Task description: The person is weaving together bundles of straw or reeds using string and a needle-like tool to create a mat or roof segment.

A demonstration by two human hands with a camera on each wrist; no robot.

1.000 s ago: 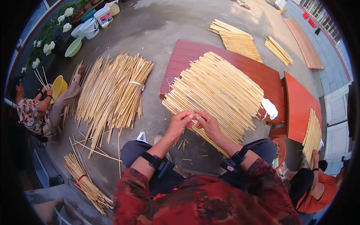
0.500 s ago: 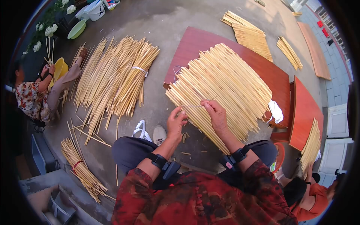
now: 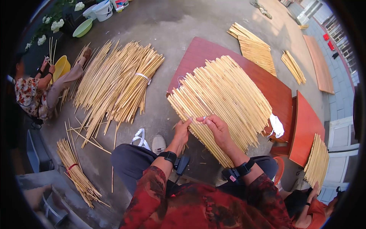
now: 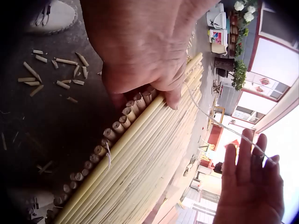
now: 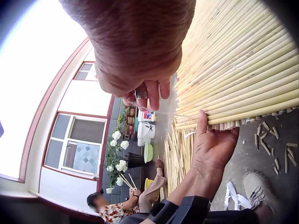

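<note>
A mat of pale peeled stalks (image 3: 228, 95), laid side by side, rests on a reddish-brown table top (image 3: 202, 51). My left hand (image 3: 181, 131) grips the mat's near left edge, thumb on top and fingers underneath, as the left wrist view shows. Just right of it is my right hand (image 3: 219, 129), raised above the mat's near edge with a thin pale thread (image 4: 212, 119) pinched in its fingers. That thread runs from beside my left thumb up to the right hand. A short thread end (image 4: 109, 156) sticks out of the mat's edge. A ring (image 5: 141, 94) is on a right finger.
Loose stalks (image 3: 110, 80) and a tied bundle (image 3: 78, 173) lie on the ground at left. One seated person (image 3: 32, 91) holds stalks there; another (image 3: 312, 210) sits at lower right by a smaller mat (image 3: 317, 158). Cut stalk pieces (image 4: 60, 84) litter the ground below.
My hands were close together, then drew apart with the thread stretched between them. Now the left hand has come to the mat's edge and grips it, while the right still holds the thread.
</note>
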